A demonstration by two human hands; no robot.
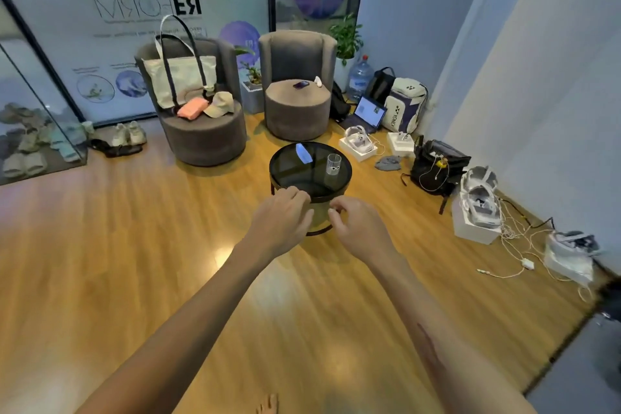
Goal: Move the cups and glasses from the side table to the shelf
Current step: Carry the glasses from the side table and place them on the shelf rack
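The clear glass [333, 164] stands at 3 o'clock on the round side table [285, 175], apart from the loosely curled, empty left hand [281, 220] and right hand [358, 228]; a hurried reach could topple it off the smooth top.

Bare forearms — no sleeves; right forearm [433, 349] scratched.

side table [289, 175] (dark round top) | glass [333, 164] upright, right side

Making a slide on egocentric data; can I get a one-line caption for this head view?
Both empty hands, left hand and right hand, reach toward a round side table holding one clear glass.
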